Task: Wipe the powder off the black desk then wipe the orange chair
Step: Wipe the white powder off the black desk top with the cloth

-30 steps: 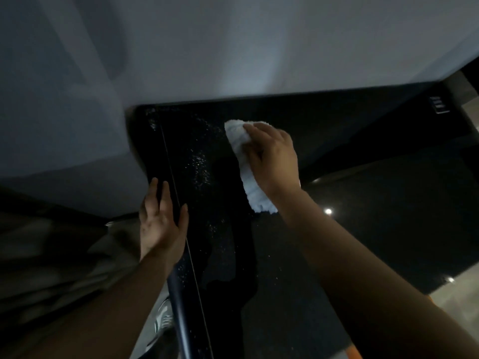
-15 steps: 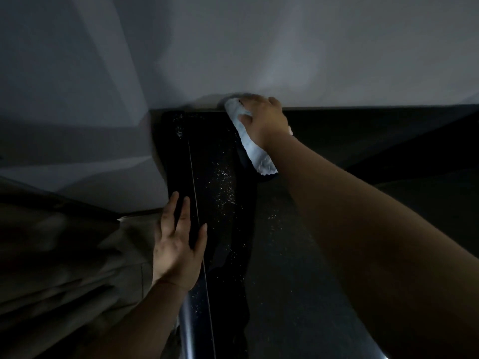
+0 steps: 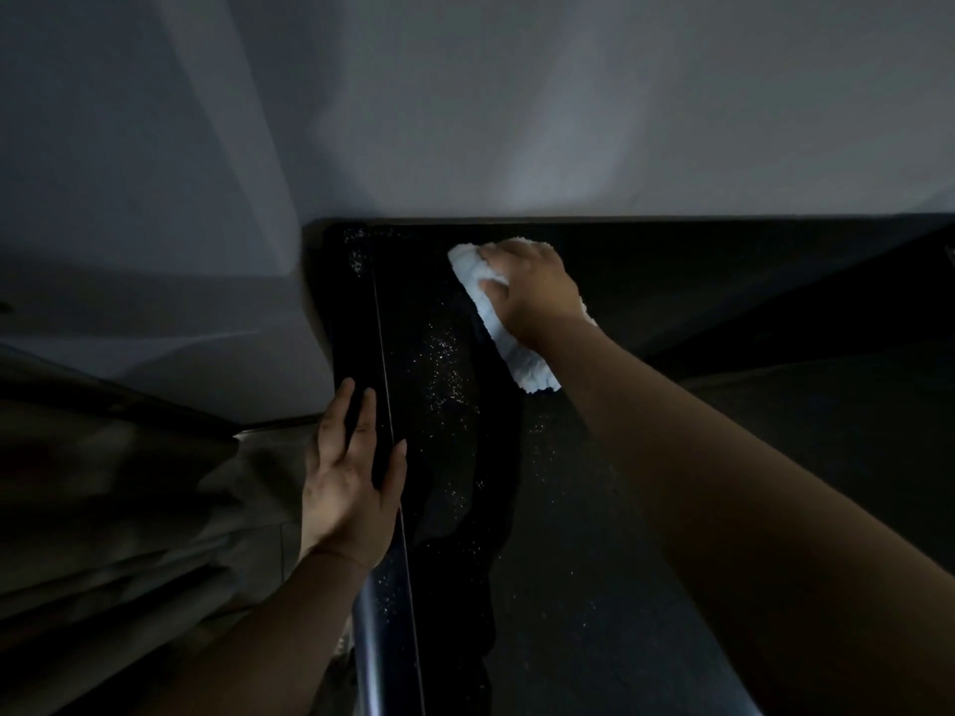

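The glossy black desk (image 3: 594,534) runs away from me to the pale wall. White powder (image 3: 444,374) lies scattered in a band down its left part, with a few specks near the far left corner. My right hand (image 3: 532,292) presses a white fluffy cloth (image 3: 511,343) flat on the desk near the far edge, just right of the powder band. My left hand (image 3: 351,478) rests flat with fingers spread on the desk's left edge. The orange chair is not in view.
A pale wall (image 3: 465,121) stands right behind the desk's far edge. Beige draped fabric (image 3: 129,509) hangs to the left of the desk, below its edge. The scene is dim.
My right hand pushed the cloth away from me up to the wall, then drew it slightly back toward me. My left hand stayed planted on the desk's left edge.
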The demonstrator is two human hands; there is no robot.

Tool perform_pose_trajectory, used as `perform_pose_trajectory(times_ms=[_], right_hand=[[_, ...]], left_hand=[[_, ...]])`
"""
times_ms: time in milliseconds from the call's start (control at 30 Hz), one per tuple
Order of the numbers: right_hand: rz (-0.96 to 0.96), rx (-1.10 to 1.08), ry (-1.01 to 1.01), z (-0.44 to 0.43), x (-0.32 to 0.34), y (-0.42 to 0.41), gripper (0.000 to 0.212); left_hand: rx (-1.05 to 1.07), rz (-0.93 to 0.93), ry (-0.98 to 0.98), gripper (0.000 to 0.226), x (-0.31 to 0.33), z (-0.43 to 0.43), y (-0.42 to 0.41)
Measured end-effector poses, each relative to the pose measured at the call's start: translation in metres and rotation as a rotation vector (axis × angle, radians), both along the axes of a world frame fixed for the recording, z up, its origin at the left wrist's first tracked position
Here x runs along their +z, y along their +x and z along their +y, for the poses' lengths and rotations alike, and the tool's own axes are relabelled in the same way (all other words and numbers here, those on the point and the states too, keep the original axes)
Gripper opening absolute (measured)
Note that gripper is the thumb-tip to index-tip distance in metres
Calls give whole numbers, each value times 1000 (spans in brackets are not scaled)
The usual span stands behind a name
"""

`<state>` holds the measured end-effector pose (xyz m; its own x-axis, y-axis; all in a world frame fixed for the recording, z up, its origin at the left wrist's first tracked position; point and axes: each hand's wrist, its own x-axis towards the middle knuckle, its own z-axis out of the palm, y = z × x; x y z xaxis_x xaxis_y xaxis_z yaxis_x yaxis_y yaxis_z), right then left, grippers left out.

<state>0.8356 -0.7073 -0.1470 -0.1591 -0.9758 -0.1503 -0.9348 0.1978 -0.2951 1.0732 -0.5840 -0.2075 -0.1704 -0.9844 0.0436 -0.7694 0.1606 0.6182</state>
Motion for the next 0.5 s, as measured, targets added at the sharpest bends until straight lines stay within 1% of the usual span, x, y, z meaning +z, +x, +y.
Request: perform_pose_trajectory(times_ms=[200,333,500], right_hand=[[23,-21,15,32,2,5,43],[28,-35,50,58,3,9,44],[-18,-55,71,89,11,15,44]], left_hand=[[-23,-7,11,62,-1,-1,0],[-28,6,-4,54,-3,0,0],[-5,13,41,58,-2,0,-1]])
